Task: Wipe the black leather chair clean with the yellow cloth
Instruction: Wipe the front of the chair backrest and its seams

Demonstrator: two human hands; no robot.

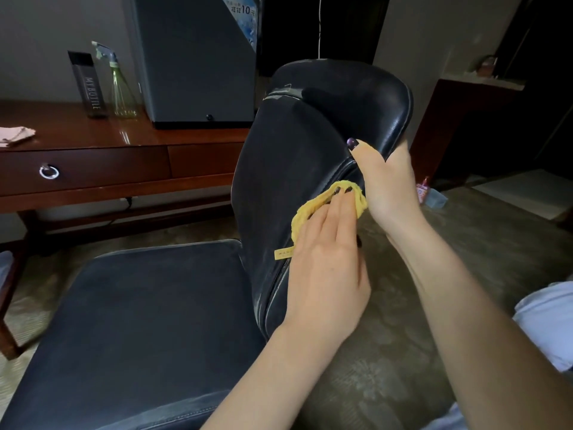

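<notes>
1. Nearest to the camera is the wide seat [139,321] of the black leather chair [279,144]. Its leather is smooth, a little dull and greyish, with a stitched seam along the front edge.
2. Right of the chair, a brownish carpet [387,336] with a faint pattern covers the floor. A piece of pale clothing [548,321] shows at the right edge.
3. The left hand [325,259] lies flat, with straight fingers, on the yellow cloth [310,209] and presses it against the right side edge of the backrest [288,169], about halfway up.
4. The cloth is soft and knitted-looking, bunched under the fingers. A small yellow label [283,254] sticks out of it towards the chair's seat.
5. Just above the cloth, the right hand [387,181] grips the same edge of the backrest. The thumb is on the front and the fingers are curled behind.
6. The backrest is tall, with a rounded top, and is glossy near its rim.
7. On the floor behind the chair stands a small pink bottle [423,189].
8. Left of the chair is a reddish, polished wooden worktop [93,135] with a drawer and a metal ring pull [49,172].
9. On the worktop stand a dark bottle [88,85], a clear green spray bottle [119,85] and a grey box [198,63]. A pink cloth [15,136] lies farthest from the chair.
10. Behind all this is a plain grey wall [37,26].
</notes>
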